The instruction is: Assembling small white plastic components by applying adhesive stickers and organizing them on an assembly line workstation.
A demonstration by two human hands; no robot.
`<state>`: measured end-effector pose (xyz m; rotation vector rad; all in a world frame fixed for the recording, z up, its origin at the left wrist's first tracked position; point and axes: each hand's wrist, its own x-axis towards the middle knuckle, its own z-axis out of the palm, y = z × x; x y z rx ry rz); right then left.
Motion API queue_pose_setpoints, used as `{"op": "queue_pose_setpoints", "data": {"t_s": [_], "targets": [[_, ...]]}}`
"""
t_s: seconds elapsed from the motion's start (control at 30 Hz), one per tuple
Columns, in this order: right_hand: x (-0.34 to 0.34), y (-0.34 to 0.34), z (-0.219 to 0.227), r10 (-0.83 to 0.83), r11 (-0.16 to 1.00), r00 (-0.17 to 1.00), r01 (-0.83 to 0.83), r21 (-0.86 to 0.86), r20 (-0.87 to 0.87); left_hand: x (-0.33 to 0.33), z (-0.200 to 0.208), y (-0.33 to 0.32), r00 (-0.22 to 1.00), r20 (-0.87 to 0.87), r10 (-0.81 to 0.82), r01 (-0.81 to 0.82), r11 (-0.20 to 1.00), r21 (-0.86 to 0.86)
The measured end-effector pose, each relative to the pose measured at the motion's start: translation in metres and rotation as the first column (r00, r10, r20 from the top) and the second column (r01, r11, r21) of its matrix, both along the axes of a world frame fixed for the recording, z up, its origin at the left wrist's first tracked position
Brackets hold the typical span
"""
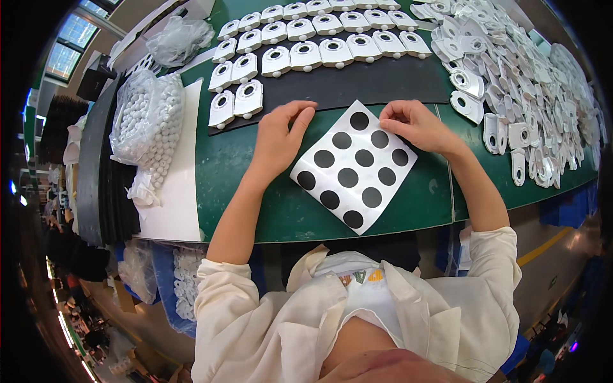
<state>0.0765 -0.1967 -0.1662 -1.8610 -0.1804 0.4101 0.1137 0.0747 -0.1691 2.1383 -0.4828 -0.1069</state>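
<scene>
A white sheet of round black stickers (345, 159) lies turned cornerwise on the green table in front of me. My right hand (415, 126) is at its upper right edge, thumb and fingers pinched together on the sheet. To the left of the sheet, my left hand (281, 134) is raised slightly with the thumb and forefinger brought together. Whatever may be between those fingertips cannot be made out against the dark mat. Beyond both hands, rows of white plastic parts (336, 52), each with a round hole and a small knob, stand along the black mat (357, 80).
A large heap of loose white parts (511, 83) covers the table's right side. On the left are a clear bag of white balls (150, 115) and a stack of black sheets (96, 172). A blue bin (167, 281) with white pieces sits below the table edge.
</scene>
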Motion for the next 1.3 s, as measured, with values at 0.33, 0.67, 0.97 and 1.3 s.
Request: {"op": "queue_pose_setpoints", "data": {"t_s": [0.33,0.67,0.97,1.3], "targets": [[0.0,0.002,-0.005,-0.105,0.978,0.992,0.116,-0.174,0.069,0.004,-0.014,0.006,0.934,0.345,-0.094,-0.041,0.93,0.366],[0.009,-0.008,-0.008,-0.177,0.96,0.978,0.197,-0.198,0.114,0.04,-0.02,0.008,0.953,0.297,-0.065,-0.014,0.966,0.258],[0.014,-0.024,-0.008,-0.296,0.938,0.947,0.313,-0.151,0.124,-0.014,0.016,-0.016,0.627,0.428,-0.651,0.598,0.754,0.27],[0.015,-0.028,-0.007,-0.24,0.932,0.96,0.27,-0.242,0.144,-0.024,-0.002,-0.024,0.49,0.304,-0.817,0.635,0.573,0.519]]}}
